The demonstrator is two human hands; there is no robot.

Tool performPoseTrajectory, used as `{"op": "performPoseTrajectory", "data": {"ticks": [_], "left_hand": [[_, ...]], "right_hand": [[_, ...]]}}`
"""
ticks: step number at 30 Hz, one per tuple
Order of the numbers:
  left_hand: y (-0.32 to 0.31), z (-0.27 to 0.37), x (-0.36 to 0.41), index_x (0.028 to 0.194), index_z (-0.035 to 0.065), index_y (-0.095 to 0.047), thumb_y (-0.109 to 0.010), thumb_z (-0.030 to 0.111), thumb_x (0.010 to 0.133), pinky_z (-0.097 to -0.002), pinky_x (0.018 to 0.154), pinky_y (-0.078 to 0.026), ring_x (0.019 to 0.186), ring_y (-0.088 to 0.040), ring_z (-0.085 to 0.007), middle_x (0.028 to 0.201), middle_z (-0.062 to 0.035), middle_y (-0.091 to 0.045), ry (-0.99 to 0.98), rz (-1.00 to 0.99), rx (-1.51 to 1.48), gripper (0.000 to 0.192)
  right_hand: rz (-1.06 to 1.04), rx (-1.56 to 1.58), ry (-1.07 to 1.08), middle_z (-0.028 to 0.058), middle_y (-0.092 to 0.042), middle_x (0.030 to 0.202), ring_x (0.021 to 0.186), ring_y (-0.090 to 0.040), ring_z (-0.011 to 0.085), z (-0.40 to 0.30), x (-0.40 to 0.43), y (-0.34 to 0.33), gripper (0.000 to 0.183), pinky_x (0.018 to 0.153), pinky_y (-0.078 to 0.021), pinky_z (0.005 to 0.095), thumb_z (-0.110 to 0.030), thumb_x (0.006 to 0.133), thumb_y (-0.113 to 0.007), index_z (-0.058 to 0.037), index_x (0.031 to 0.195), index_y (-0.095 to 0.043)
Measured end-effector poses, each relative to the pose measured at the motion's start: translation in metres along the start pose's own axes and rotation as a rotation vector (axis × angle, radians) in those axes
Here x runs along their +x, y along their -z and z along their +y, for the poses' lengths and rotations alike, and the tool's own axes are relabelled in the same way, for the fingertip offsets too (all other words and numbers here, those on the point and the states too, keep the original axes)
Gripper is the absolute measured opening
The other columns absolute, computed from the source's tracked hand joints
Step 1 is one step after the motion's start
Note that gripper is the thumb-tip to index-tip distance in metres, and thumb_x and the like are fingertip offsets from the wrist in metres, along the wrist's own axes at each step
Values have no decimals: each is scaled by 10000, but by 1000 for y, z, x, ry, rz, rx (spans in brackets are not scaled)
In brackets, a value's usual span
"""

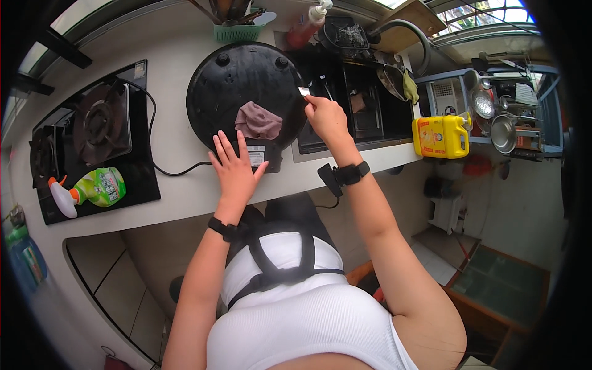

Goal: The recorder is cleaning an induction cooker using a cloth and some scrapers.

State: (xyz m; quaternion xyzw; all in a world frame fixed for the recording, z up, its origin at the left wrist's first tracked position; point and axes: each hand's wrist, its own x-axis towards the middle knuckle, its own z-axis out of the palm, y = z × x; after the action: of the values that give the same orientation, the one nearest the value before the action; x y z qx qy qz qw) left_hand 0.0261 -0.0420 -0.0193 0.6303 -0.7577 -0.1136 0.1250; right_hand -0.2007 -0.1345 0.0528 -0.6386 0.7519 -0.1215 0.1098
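Note:
A round black electric appliance (249, 74) lies upside down on the counter, its feet facing up and its cord running left. My left hand (233, 159) rests on its near edge with fingers spread, beside a label with writing. Just beyond those fingertips a crumpled mauve cloth (259, 121) lies on the black underside. My right hand (327, 118) pinches a small flat tool with a pale, blade-like end (304, 91) at the appliance's right rim. The tool's handle is mostly hidden in my fingers.
To the left, a green spray bottle (104, 186) lies on a gas hob (149, 185). A black sink (393, 138) adjoins the appliance at right. A yellow jug (439, 136) stands near the counter's end, before a utensil rack (548, 111). Behind stand a green basket (236, 33) and a pump bottle (305, 27).

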Motion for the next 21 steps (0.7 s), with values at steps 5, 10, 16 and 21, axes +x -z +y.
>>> {"op": "performPoseTrajectory", "data": {"ticks": [5,10,16,21], "left_hand": [[4,-1,-3,1556,26,-220,-687,558,841,-634,1103,-277,1476,-156,-482,1577,-348,-133,23,-39,-6,1006],[5,0,-1,1554,22,-219,-693,556,834,-640,1106,-267,1478,-146,-483,1576,-351,-129,6,-32,-22,1014],[5,0,-3,1559,25,-205,-693,559,829,-649,1111,-246,1480,-135,-481,1579,-347,-126,29,-42,-33,1028],[6,1,-2,1560,28,-207,-692,558,831,-650,1114,-239,1481,-131,-479,1579,-344,-125,22,-48,-36,1024]], "right_hand": [[-77,30,-47,192,-708,883,840,-694,368,11,-16,0,281,782,-560,412,-223,895,-589,-132,1109,-747],[-106,64,-22,206,-703,939,888,-687,384,15,33,13,290,814,-555,429,-243,887,-592,-110,1089,-750],[-136,131,-13,213,-698,921,868,-686,383,14,12,10,279,789,-553,429,-221,891,-599,-112,1104,-743],[-120,139,28,209,-697,902,855,-686,379,12,43,11,288,777,-554,425,-207,872,-594,-110,1097,-745]]}}
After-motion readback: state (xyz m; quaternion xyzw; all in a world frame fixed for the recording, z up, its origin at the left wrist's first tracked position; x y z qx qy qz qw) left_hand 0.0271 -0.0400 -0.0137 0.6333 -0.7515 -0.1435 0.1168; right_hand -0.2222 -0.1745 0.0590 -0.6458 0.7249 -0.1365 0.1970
